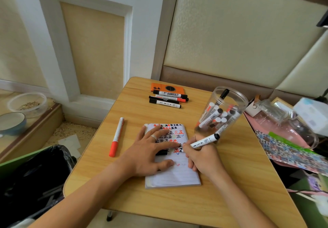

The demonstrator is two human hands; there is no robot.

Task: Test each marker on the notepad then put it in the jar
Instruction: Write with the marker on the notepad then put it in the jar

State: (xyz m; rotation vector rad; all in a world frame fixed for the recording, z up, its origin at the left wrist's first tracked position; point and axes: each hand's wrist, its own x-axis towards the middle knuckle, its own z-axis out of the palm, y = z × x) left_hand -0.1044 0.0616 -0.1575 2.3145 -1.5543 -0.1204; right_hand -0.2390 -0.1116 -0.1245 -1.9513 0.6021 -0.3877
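Head view: left hand (149,154) lies flat on the notepad (173,172) at mid-bench; right hand (202,158) grips a marker (204,141), tip on paper, beside the jar (221,110).

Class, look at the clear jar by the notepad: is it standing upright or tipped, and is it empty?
Upright, not empty. The jar stands on its base on the table, mouth upward, with several markers inside.

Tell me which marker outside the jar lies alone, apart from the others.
The red-capped marker, left of the notepad. The other loose markers lie bunched by the orange device.
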